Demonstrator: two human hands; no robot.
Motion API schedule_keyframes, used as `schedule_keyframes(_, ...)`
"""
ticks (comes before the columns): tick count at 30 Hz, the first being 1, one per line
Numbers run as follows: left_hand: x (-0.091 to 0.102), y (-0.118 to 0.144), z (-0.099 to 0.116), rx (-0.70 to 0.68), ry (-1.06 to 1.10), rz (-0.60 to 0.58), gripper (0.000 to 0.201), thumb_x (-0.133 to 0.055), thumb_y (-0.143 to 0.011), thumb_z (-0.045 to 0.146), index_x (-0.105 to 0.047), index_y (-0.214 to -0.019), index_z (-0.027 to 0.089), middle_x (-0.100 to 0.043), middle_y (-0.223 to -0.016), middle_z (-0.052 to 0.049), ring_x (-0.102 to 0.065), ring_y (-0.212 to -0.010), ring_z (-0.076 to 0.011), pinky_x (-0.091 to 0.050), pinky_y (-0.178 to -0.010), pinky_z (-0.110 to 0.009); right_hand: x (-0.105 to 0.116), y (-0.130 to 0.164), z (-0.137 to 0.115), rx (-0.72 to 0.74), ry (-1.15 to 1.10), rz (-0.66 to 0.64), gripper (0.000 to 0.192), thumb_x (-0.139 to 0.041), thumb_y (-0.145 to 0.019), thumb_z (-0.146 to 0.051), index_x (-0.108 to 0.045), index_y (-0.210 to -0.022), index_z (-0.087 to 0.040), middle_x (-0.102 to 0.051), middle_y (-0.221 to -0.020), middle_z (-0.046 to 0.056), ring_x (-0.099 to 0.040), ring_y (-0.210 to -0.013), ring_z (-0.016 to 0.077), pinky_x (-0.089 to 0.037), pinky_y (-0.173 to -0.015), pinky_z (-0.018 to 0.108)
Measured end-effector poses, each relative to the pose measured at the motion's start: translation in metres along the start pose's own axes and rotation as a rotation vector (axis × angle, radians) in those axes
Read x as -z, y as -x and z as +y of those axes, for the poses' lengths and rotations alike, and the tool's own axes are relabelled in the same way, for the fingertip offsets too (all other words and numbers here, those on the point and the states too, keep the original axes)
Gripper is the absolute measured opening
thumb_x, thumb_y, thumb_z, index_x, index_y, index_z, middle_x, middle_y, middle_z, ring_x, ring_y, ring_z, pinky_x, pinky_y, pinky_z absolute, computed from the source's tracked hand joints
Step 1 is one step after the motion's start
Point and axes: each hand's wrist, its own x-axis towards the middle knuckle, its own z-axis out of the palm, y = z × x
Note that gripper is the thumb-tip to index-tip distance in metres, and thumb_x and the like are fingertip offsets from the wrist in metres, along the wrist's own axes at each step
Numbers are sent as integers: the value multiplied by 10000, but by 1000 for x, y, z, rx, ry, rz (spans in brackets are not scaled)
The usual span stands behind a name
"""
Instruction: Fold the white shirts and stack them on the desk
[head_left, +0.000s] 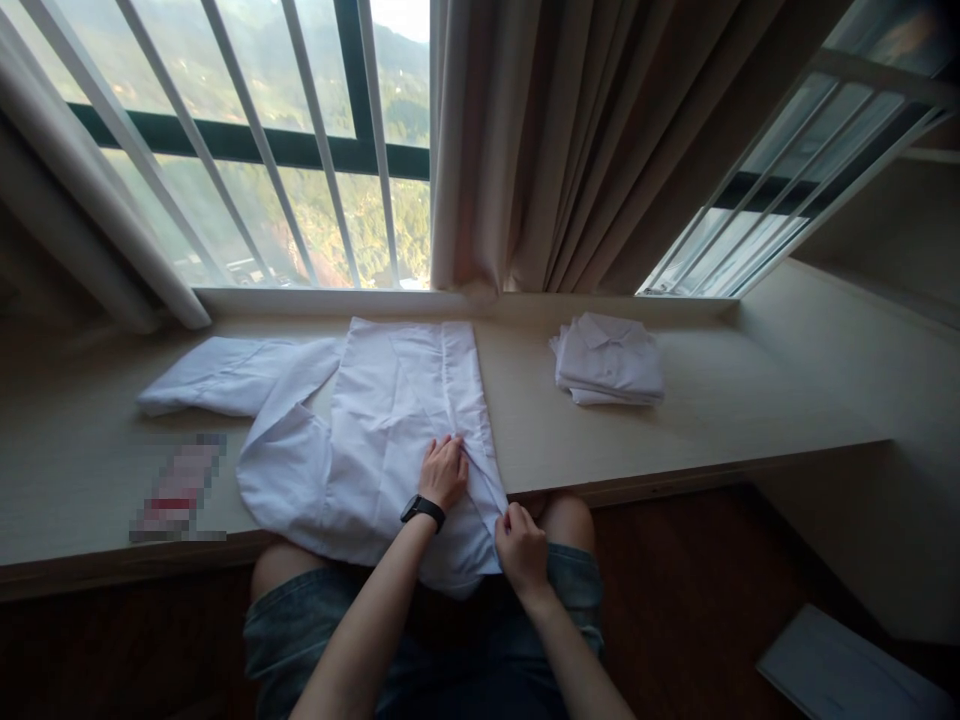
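Note:
A white long-sleeved shirt (367, 440) lies spread on the pale ledge, its lower part hanging over the front edge above my lap. One sleeve (225, 375) stretches out to the left. My left hand (444, 472), with a black watch on the wrist, rests on the fabric near the right side, fingers lying on the cloth. Pinched in the closed fingers of my right hand (522, 548) is the shirt's right edge, by the front of the ledge. Creases run between the two hands.
On the ledge (720, 400) to the right sits a stack of folded white shirts (609, 360). A blurred pinkish item (178, 490) lies at the left. Behind are barred windows and a curtain (525, 150). A pale flat object (847, 665) is on the floor, lower right.

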Motion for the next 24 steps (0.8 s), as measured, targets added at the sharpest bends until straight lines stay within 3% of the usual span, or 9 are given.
schedule_keyframes(4,-2,0,-1,0,-3,31,310,-425,-967,214,-578,-1232,162,-673,-1235,-124,-537,-1299,-239,-297,-1187,-483,-10,16,-1,31,31,-4,109,-443,-880,-145,-539,-865,-195,-610,-846,51,-604,-713,163,-377,-594,227)
schedule_keyframes(6,-2,0,-1,6,-25,56,276,-459,-948,216,-603,-1177,161,-649,-1243,-140,-532,-1286,-250,-332,-1168,-478,-11,24,3,57,-31,-89,125,-470,-842,-127,-547,-914,-194,-619,-863,43,-608,-712,158,-388,-600,227)
schedule_keyframes(9,-2,-1,0,21,-76,82,239,-510,-904,199,-642,-1095,143,-580,-1316,-183,-520,-1269,-282,-407,-1109,-469,-4,27,10,96,-140,-201,63,-508,-841,-155,-540,-838,-208,-587,-738,4,-577,-636,146,-401,-601,234)
schedule_keyframes(11,0,-1,3,25,-98,89,234,-528,-882,186,-659,-1071,143,-564,-1336,-187,-520,-1260,-297,-419,-1093,-484,3,16,11,85,-207,-141,51,-518,-871,-200,-553,-835,-210,-583,-710,5,-575,-636,154,-438,-629,251)
schedule_keyframes(14,10,3,11,-2,-113,107,298,-549,-861,176,-656,-1139,157,-555,-1367,-172,-499,-1299,-310,-355,-1145,-523,7,-24,3,161,-257,-13,169,-485,-905,-208,-622,-1001,-196,-677,-909,73,-644,-853,197,-513,-811,309)
schedule_keyframes(16,25,12,12,6,-109,158,386,-549,-857,172,-619,-1237,161,-529,-1411,-165,-471,-1340,-309,-321,-1173,-523,1,-60,-7,330,-224,-43,313,-476,-907,-199,-635,-1177,-197,-677,-1178,108,-607,-1143,233,-478,-1007,371)
schedule_keyframes(19,62,39,-2,163,-88,328,436,-532,-871,193,-577,-1304,159,-506,-1436,-160,-453,-1361,-297,-351,-1167,-484,-18,-110,-19,597,-91,-196,484,-491,-934,-265,-546,-1413,-222,-476,-1521,70,-349,-1458,269,-318,-1189,456)
schedule_keyframes(21,92,66,-23,357,-101,489,431,-541,-866,218,-584,-1290,148,-514,-1411,-172,-463,-1350,-308,-371,-1155,-480,-33,-135,-23,684,-28,-281,540,-473,-969,-329,-460,-1501,-235,-372,-1593,47,-254,-1509,278,-256,-1218,490)
schedule_keyframes(24,132,112,-62,685,-114,695,503,-613,-825,269,-562,-1303,120,-511,-1381,-202,-459,-1351,-350,-358,-1158,-528,-50,-160,-24,700,-26,-367,526,-399,-1015,-368,-429,-1524,-237,-396,-1577,42,-297,-1495,264,-276,-1211,477)
